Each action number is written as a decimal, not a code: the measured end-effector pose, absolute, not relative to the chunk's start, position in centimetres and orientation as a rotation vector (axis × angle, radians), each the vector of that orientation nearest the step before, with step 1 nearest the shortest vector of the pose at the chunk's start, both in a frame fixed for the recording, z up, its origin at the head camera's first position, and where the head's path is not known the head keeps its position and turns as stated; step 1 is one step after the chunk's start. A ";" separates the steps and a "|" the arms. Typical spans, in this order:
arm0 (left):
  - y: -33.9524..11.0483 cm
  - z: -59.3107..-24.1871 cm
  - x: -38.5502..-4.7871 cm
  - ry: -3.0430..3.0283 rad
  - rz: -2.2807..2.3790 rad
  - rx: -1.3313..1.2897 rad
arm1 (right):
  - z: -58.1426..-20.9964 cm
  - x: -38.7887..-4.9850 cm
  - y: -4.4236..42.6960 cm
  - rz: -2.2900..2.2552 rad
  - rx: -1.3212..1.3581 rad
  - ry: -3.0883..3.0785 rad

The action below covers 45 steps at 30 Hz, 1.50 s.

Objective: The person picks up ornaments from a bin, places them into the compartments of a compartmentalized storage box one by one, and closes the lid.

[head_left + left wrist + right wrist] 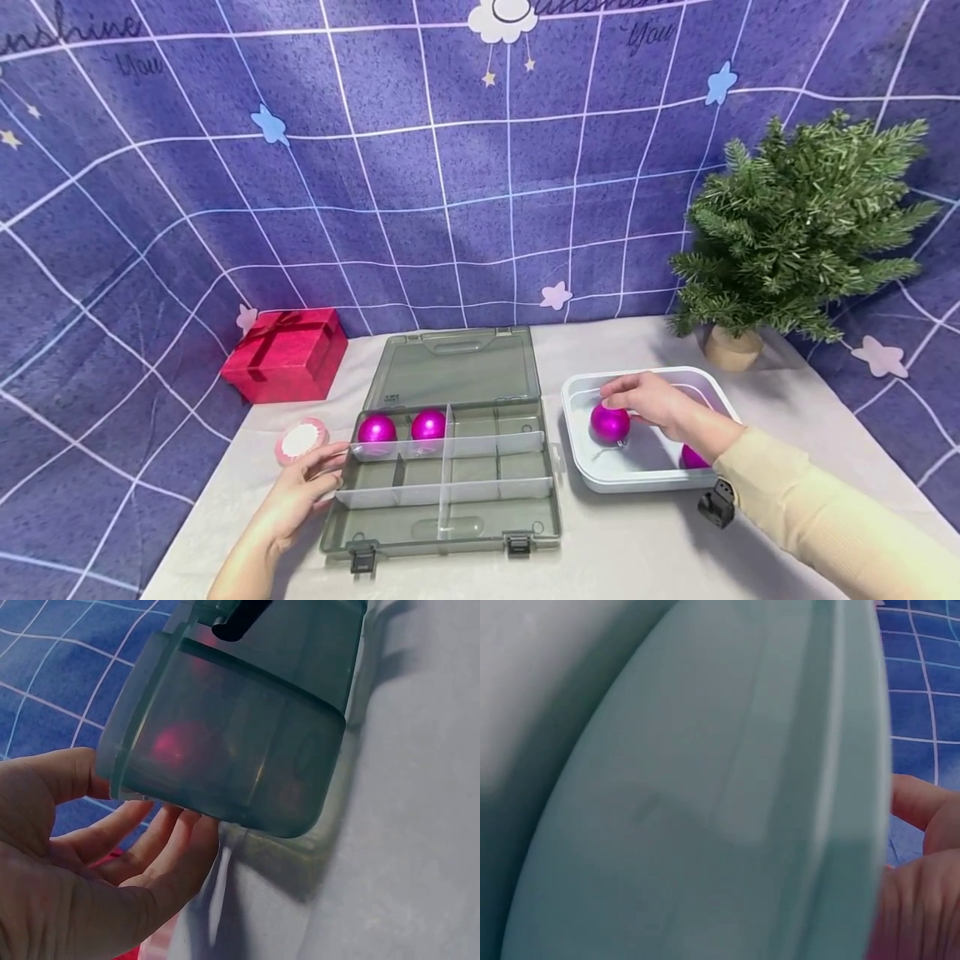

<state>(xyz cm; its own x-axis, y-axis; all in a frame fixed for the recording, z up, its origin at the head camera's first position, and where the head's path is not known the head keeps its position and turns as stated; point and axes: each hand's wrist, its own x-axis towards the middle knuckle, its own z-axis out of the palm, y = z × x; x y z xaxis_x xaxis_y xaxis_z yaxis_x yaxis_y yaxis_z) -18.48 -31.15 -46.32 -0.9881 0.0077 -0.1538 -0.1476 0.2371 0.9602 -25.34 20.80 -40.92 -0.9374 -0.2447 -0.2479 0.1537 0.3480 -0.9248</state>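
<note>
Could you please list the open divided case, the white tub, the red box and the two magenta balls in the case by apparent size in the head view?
1. Open divided case
2. White tub
3. Red box
4. Left ball and right ball: too alike to rank.

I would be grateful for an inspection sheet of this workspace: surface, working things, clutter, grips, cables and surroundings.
Surface: pale tabletop.
Job's things: open organizer box, two magenta balls in its back row, left half; white tray with a partly hidden ball.
Clutter: red gift box, pink-and-white round item, small artificial tree.
Left grip: touches the organizer box's left side.
Right grip: holds another magenta ball at the tray.
Cables: nothing seen.
Surroundings: purple-blue fabric with grid lines and stars.
</note>
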 end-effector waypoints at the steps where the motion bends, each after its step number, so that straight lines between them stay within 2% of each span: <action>1: -31.2 -46.3 -18.5 2.365 1.863 -0.126 | -41.1 -25.4 20.8 -1.609 -0.077 2.268; 17: -31.2 -46.4 -18.3 2.323 1.893 -0.137 | -41.8 -25.4 20.6 -1.542 -0.049 2.222; 25: -31.2 -46.5 -18.4 2.313 1.895 -0.140 | -39.9 -25.4 20.6 -1.611 -0.066 2.199; 32: -31.2 -46.5 -18.4 2.316 1.899 -0.142 | -38.1 -25.5 19.8 -1.755 -0.187 2.055; 45: -31.0 -46.5 -18.3 2.322 1.913 -0.138 | -36.5 -25.8 15.5 -1.967 -0.290 1.794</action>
